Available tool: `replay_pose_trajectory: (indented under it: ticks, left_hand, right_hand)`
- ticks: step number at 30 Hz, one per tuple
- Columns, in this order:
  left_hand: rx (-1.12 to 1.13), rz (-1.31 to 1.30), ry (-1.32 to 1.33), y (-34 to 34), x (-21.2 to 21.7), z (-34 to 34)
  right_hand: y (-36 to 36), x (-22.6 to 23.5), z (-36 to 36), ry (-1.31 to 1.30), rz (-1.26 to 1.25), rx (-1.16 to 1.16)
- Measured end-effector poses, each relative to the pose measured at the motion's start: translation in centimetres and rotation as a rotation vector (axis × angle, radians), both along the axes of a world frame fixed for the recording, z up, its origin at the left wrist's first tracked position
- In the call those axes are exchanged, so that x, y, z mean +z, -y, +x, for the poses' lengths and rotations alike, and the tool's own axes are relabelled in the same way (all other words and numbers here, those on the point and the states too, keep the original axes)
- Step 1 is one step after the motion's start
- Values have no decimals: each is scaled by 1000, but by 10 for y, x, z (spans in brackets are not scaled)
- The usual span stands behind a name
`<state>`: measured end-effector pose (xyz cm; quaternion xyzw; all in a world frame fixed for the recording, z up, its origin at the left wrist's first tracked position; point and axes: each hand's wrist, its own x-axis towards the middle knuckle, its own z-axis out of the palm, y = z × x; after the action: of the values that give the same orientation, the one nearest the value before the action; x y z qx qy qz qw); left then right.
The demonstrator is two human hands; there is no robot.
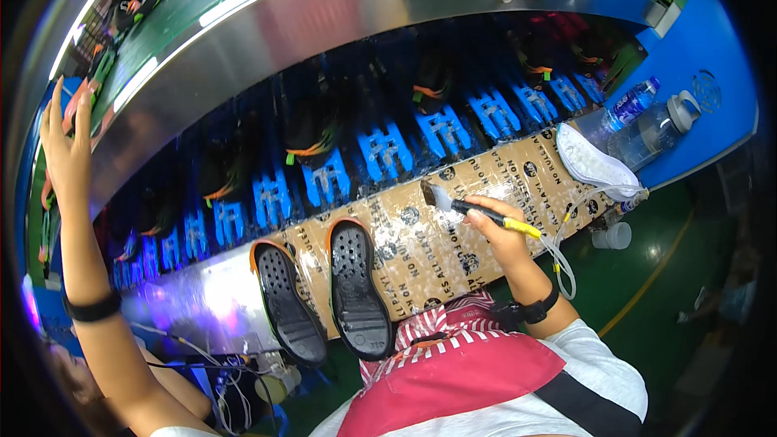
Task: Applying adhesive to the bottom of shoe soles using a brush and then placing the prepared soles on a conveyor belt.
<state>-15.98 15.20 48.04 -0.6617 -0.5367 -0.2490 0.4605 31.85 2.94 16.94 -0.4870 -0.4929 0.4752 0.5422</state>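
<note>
My right hand [498, 235] is closed round the black-and-yellow handle of a brush [477, 209]. A clear tube runs from the handle's rear, and the bristles point left over the brown printed cardboard [421, 251]. At the far left, my left hand [66, 142] reaches up to the green belt with its fingers stretched apart. Beside its fingers is an orange-pink shoe part [78, 105], partly hidden. Two black shoe soles with orange edges, a left one [290, 303] and a right one [352, 287], lie side by side at the bench's front edge.
Several blue-lit racks [384, 154] line the space behind the cardboard, with dark shoe uppers above them. A metal rail [340, 8] edges the green conveyor. A white sole-shaped piece [595, 162], blue-labelled bottle [635, 101] and clear bottle [651, 133] stand right. Another person is lower left.
</note>
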Motion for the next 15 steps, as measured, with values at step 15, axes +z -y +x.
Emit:
replay_pose_trajectory:
  ticks: [15]
  left_hand:
    - [316,-365,1240,339,-309,143]
  right_hand:
    - [5,-45,6,-489,-223,-21]
